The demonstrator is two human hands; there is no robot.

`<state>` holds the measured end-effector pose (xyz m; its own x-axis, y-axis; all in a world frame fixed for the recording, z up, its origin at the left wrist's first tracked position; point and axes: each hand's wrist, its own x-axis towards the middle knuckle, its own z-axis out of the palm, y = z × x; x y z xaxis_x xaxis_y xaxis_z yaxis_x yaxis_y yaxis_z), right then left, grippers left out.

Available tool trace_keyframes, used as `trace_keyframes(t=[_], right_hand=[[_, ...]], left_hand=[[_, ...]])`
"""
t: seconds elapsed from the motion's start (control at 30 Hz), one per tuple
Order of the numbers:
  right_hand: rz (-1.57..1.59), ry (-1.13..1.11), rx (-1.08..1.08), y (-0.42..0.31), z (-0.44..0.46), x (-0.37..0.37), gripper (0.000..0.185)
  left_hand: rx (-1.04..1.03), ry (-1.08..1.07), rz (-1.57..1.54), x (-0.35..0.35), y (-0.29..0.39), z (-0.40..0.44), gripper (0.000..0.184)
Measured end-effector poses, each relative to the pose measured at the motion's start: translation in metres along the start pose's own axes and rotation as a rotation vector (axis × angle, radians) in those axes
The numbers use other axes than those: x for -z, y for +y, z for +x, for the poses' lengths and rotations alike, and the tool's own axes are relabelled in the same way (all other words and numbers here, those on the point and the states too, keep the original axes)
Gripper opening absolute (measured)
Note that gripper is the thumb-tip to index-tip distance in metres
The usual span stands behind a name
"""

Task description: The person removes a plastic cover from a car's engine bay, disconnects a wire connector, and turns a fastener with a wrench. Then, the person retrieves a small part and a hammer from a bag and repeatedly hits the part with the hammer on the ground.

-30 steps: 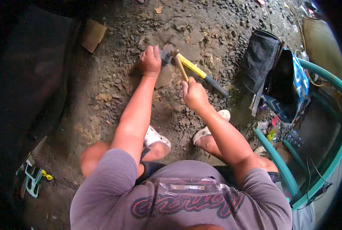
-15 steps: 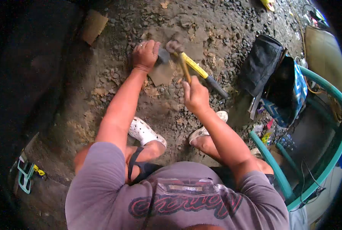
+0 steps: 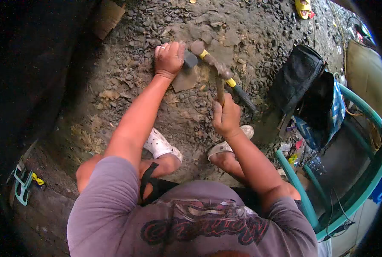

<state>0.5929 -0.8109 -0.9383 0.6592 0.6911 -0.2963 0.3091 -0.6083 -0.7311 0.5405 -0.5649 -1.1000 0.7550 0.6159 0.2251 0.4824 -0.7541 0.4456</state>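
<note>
My right hand is closed round the wooden handle of a hammer, its metal head raised and overlapping a second hammer in view. That second hammer, with a yellow and black handle, lies on the ground, its rusty head towards my left hand. My left hand is closed on a dark grey block, whose exposed end shows beside the thumb; the fingers hide the rest. Under the block lies a flat brownish piece, perhaps cardboard.
Gravel and dirt cover the ground. To the right are a black bag, a blue-and-white patterned bag and a green chair frame. Cardboard lies at the upper left, a green-handled tool lower left. A yellow slipper shows at the top.
The hammer in my right hand has moved right, away from beside the block, and its head is now over the lying hammer's handle. My left hand keeps its hold; the view has shifted slightly.
</note>
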Motion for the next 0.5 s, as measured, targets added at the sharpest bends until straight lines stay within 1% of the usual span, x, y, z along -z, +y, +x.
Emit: trace_keyframes(t=[0.07,0.1,0.13,0.2,0.23,0.27,0.33,0.37,0.4,0.47,0.5], right_hand=[[-0.107,0.031,0.05,0.014,0.008,-0.014,0.015],[-0.241,-0.084,-0.113,0.019,0.016,-0.021,0.016],[-0.24,-0.081,-0.107,0.022,0.017,-0.022,0.016],[-0.302,-0.136,-0.223,0.019,0.02,-0.024,0.019],[-0.226,-0.112,-0.192,0.019,0.014,-0.022,0.019],[-0.227,-0.121,-0.206,0.008,0.005,-0.013,0.019],[0.025,-0.009,0.074,-0.01,0.0,0.004,0.025],[0.091,0.049,0.172,-0.003,-0.003,-0.002,0.026],[0.09,0.045,0.175,0.007,-0.001,-0.014,0.026],[-0.316,-0.159,-0.236,0.02,0.014,-0.033,0.022],[-0.317,-0.102,-0.244,0.021,0.014,-0.036,0.019]], left_hand=[[0.013,0.007,-0.011,0.0,0.002,0.002,0.028],[-0.004,0.012,-0.017,0.004,0.002,0.001,0.028],[-0.02,0.021,-0.02,0.006,0.002,0.002,0.028],[-0.043,0.03,0.006,0.006,-0.005,0.005,0.028],[-0.056,0.023,0.022,0.004,-0.007,0.001,0.028],[-0.051,0.009,0.017,0.005,-0.005,-0.004,0.028],[-0.044,0.032,0.01,0.006,-0.003,0.001,0.028],[-0.042,0.026,0.013,0.005,-0.003,0.001,0.028],[-0.037,0.029,0.014,0.006,-0.005,-0.002,0.028],[-0.046,0.034,0.05,0.008,-0.001,0.002,0.028],[-0.035,0.038,0.035,0.009,0.001,0.004,0.028]])
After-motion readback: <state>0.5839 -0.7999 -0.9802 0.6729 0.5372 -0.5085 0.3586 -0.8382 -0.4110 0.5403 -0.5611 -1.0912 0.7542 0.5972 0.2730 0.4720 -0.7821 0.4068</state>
